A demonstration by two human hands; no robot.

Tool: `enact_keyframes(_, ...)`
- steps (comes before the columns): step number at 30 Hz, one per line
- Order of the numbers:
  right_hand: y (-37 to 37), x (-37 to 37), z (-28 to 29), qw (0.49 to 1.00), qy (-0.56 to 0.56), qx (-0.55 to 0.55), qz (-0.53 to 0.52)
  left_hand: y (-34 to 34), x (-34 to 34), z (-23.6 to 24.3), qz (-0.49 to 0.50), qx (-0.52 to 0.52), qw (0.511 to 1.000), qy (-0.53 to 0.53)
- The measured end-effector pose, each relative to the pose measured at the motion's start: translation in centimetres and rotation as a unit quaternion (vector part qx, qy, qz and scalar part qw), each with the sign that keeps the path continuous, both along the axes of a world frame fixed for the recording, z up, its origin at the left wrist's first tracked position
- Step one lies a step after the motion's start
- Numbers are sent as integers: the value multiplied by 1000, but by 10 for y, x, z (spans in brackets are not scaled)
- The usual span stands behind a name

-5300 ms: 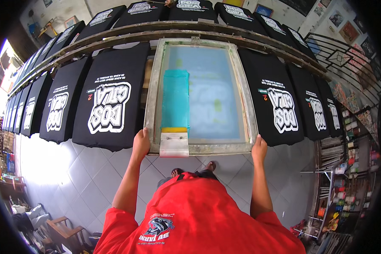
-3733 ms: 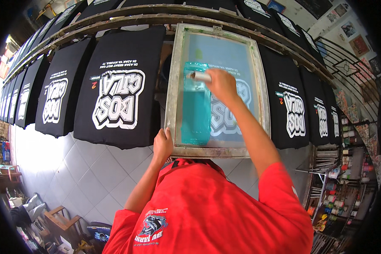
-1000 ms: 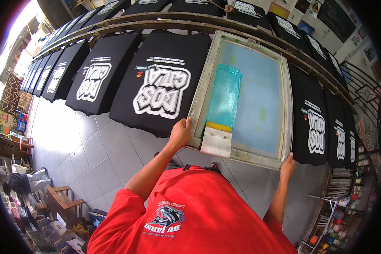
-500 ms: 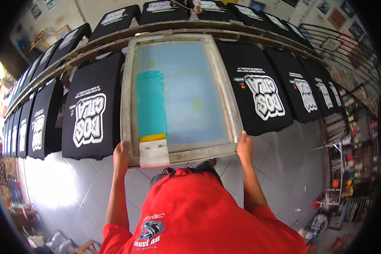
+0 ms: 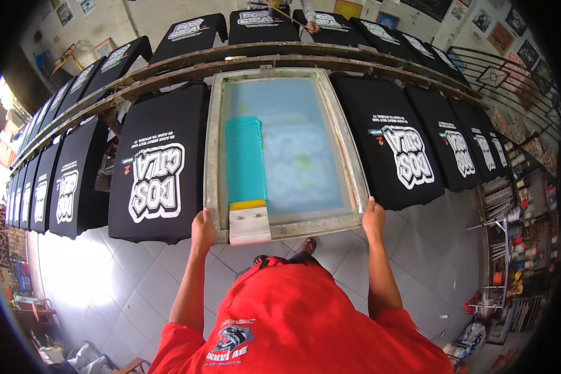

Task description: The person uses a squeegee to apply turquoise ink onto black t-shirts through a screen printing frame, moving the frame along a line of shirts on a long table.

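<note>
"Where does the room open up?"
"Either side of the body (image 5: 299,318), over floor tiles (image 5: 143,280). Beyond the left hand (image 5: 203,228), a black T-shirt (image 5: 156,156) sits just beside the screen-printing frame (image 5: 311,231)."
"And the frame?"
"Ahead, between both hands, long axis pointing away. The left hand grips its near-left corner, closer to the squeegee (image 5: 249,225); the right hand (image 5: 373,218) grasps the near-right corner, another shirt (image 5: 389,149) flanking that edge."

The person (image 5: 274,299) wears a bright red shirt (image 5: 330,330) with short sleeves (image 5: 176,343). On its left side is a picture (image 5: 232,338) of a grey and black fishy animal, with pale letters (image 5: 227,358) by it. The pants (image 5: 306,257) look dark, and both hands (image 5: 373,221) are bare.
</note>
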State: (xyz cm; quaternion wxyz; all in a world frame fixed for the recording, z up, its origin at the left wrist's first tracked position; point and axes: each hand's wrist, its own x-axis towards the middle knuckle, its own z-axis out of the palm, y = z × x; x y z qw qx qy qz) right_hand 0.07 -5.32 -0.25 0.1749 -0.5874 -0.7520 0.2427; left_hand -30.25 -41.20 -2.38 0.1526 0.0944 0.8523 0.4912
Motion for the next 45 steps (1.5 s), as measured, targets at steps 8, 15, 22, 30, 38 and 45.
enact_keyframes(8, 12, 1, -5, 1000, 14, -17, -18, 8, 6, -3, -2, -24, 1000, -16)
enact_keyframes(15, 19, 4, -6, 1000, 15, -18, -11, 18, 8, 4, -3, -48, 999, -11)
enact_keyframes(22, 21, 4, -20, 999, 27, -21, -3, 20, 10, -5, 5, -55, 998, 19)
enact_keyframes(30, -18, -14, 12, 935, -10, 330, 128, 12, 11, -16, 13, -57, 997, 44)
enact_keyframes(38, -174, -115, 62, 789, 10, 93, 608, 16, 6, -22, 10, -29, 999, 15)
enact_keyframes(45, -184, -147, 62, 803, -51, 127, 580, 21, 6, -5, -4, -62, 998, -11)
